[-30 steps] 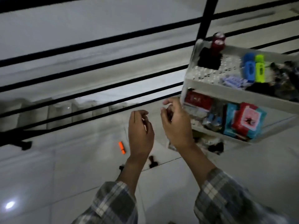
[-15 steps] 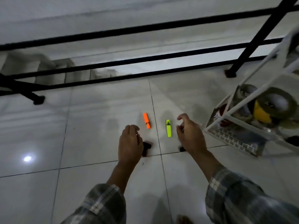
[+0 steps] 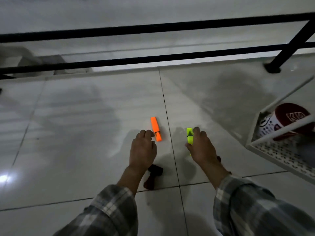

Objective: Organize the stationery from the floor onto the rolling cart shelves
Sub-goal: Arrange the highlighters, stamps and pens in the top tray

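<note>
Two hands: left [image 3: 142, 150] touches orange highlighter [image 3: 156, 128], right [image 3: 202, 149] pinches green highlighter [image 3: 189, 137].

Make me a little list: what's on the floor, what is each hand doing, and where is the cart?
floor: orange highlighter, green highlighter, a dark object by the left wrist
left hand: fingertips at the orange highlighter; grip unclear
right hand: pinches the green highlighter
cart: at the right edge, holding a red and white roll
behind: black railing
</note>
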